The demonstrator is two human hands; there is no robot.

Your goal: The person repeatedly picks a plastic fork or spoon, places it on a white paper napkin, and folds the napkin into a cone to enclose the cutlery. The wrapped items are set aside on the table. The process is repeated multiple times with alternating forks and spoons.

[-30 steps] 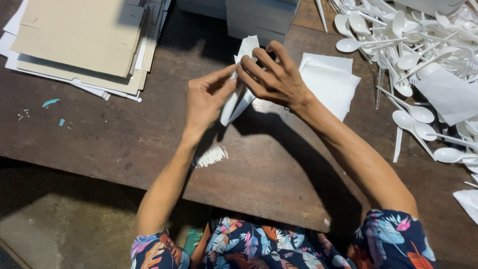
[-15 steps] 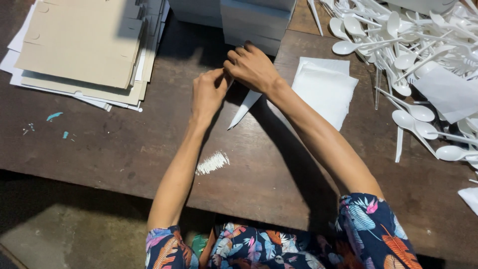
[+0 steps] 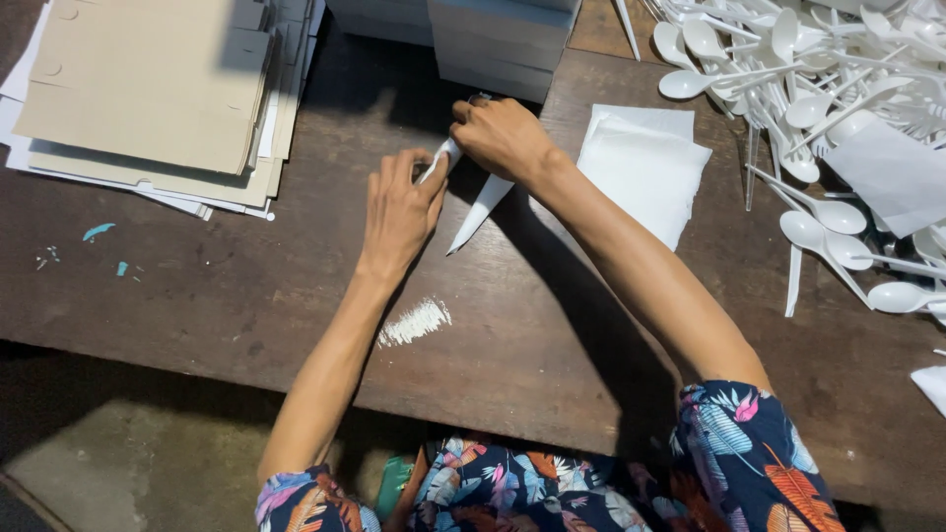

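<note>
We pinch a white paper wrap (image 3: 480, 209) with our left hand (image 3: 399, 212) at its far end, and our right hand (image 3: 503, 136) is closed on it too. It lies on the dark table (image 3: 246, 286), pointing near. Napkins (image 3: 645, 167) lie right, spoons (image 3: 818, 89) farther right, cardboard sheets (image 3: 148, 94) far left.

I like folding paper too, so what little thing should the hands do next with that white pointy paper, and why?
Probably press the fold flat at its upper end. Both hands, left and right, pinch the white folded napkin at that end, while its pointed tip lies loose on the dark table. That is only a guess; the right hand hides part of the napkin.
</note>
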